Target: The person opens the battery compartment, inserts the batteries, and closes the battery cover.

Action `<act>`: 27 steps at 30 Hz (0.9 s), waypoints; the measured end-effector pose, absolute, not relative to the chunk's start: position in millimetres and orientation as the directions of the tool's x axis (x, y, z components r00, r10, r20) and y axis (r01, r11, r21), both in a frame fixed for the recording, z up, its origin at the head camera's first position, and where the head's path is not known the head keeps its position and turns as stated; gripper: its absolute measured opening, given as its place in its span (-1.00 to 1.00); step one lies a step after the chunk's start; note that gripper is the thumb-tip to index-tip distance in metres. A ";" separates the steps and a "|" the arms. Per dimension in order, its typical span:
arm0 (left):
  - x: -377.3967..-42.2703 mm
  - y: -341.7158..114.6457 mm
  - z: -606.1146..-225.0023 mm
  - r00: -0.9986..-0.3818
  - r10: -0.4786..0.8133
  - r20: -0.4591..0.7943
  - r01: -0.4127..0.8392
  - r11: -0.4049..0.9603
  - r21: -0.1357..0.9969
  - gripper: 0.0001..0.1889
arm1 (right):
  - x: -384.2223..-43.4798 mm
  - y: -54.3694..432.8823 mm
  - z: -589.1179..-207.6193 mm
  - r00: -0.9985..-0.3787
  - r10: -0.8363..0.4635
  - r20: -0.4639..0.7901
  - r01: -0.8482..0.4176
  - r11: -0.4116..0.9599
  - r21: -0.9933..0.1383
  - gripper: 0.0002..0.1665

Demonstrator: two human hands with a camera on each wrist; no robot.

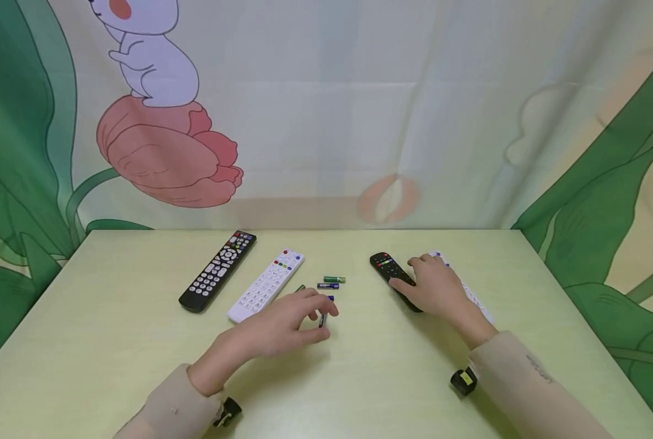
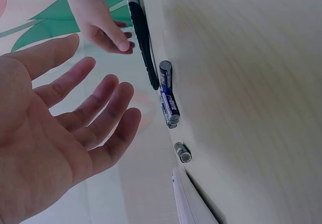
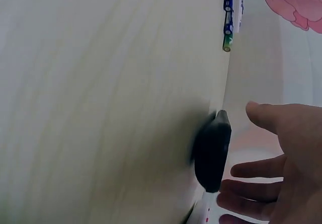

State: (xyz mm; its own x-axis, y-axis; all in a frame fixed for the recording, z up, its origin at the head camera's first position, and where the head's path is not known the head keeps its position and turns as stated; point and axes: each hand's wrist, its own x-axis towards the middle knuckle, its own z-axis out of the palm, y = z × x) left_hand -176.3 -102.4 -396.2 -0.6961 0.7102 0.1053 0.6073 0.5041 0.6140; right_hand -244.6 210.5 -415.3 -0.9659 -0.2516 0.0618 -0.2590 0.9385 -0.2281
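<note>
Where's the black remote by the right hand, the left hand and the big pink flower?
Black remote [image 1: 394,271]: head view, on its upper buttons.
Left hand [image 1: 280,323]: head view, back of the hand.
Pink flower [image 1: 164,152]: head view, middle petals.

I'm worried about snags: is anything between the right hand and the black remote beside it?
Nothing visible: the right wrist view shows no other object between the right hand and the black remote.

Your right hand [image 1: 438,286] hides the middle of the right-hand white remote [image 1: 478,302]; whether that hand touches the black remote [image 1: 388,269] seems too close to call. Your left hand [image 1: 282,323] partly covers a green battery [image 1: 300,288], its print too small to read. The head view's bottom edge crops both your sleeves [image 1: 529,378].
</note>
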 end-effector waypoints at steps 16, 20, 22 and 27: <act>-178.0 -102.0 -391.7 -0.696 0.711 0.101 0.606 0.507 0.613 -0.69 | -248.1 200.8 -416.9 -0.962 -0.269 -0.050 -0.250 0.938 -0.239 -0.21; -177.6 -102.6 -392.6 -0.694 0.711 0.111 0.613 0.503 0.609 -0.69 | -246.0 199.2 -414.9 -0.954 -0.298 -0.019 -0.273 0.897 -0.347 -0.24; -177.3 -102.8 -393.3 -0.692 0.712 0.119 0.618 0.500 0.606 -0.69 | -244.6 198.3 -412.3 -0.947 -0.320 0.008 -0.293 0.856 -0.425 -0.29; -177.3 -102.3 -395.2 -0.682 0.716 0.148 0.640 0.488 0.593 -0.69 | -238.0 194.6 -404.3 -0.929 -0.368 0.038 -0.308 0.714 -0.629 -0.35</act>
State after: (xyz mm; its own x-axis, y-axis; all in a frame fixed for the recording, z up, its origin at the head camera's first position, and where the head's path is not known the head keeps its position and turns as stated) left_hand -177.3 -102.3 -395.2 -0.6823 0.7159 0.1482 0.6405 0.4877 0.5933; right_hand -238.0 194.6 -404.3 -0.9292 -0.3678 0.0379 -0.3082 0.7139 -0.6288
